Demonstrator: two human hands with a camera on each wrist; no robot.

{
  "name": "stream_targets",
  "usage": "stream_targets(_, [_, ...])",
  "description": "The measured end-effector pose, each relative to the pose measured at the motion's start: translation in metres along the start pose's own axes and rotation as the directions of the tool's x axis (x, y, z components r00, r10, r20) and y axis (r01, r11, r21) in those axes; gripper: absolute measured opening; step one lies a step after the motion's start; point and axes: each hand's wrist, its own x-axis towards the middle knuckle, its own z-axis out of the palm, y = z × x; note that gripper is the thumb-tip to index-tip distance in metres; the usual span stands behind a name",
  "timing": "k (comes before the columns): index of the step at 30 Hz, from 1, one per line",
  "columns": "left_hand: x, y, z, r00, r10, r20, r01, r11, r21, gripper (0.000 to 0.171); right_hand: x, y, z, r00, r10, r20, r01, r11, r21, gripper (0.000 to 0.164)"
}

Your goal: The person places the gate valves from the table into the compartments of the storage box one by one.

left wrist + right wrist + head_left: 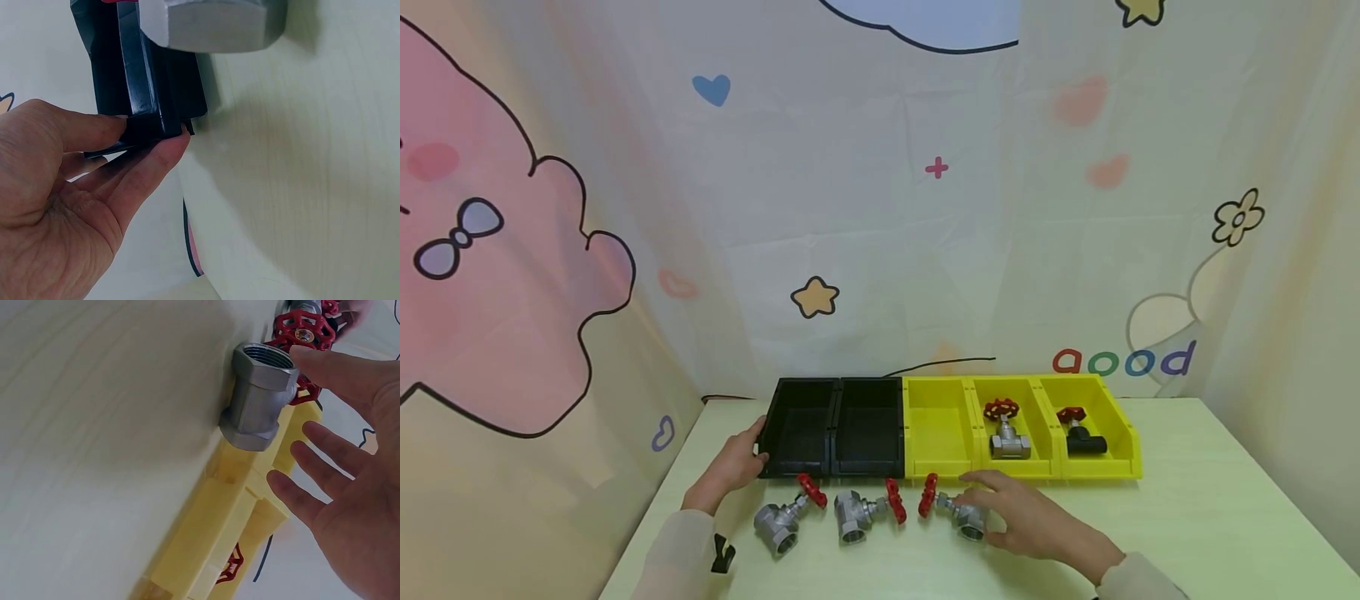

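My left hand grips the outer left side of a black bin; in the left wrist view the thumb lies on its rim, with fingers against the outside. My right hand hovers with spread fingers around a silver valve with a red handwheel. In the right wrist view its thumb is close beside that valve's threaded body; whether they touch I cannot tell. Two similar valves, a middle one and a left one, lie on the table between the hands.
Right of the second black bin stand three joined yellow bins. The middle yellow one holds a silver valve, the rightmost a black valve with a red wheel. A printed curtain hangs behind the pale table.
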Motion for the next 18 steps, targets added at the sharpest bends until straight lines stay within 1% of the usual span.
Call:
stream_targets(5, [-0.001,0.0,0.0,1.0,-0.002,-0.004,0.002,1.0,-0.009,0.073,0.002,0.004,0.008,0.999,-0.031,0.004,0.031,0.999,-0.014,0.045])
stream_targets(9, [-0.001,0.001,0.0,1.0,0.003,-0.007,-0.003,1.0,-0.004,0.073,0.003,0.006,0.014,0.999,-0.042,0.018,0.043,0.999,-0.026,0.045])
stream_targets(15, [0.0,0.0,-0.001,1.0,-0.01,0.0,0.01,1.0,-0.011,0.073,0.006,0.009,0.019,0.998,-0.034,0.051,0.035,0.999,-0.021,0.046])
stream_targets(18, [0.0,0.0,-0.001,1.0,-0.014,0.002,0.015,1.0,-0.021,0.073,0.007,0.01,0.021,0.997,-0.063,0.04,0.065,0.997,-0.042,0.046])
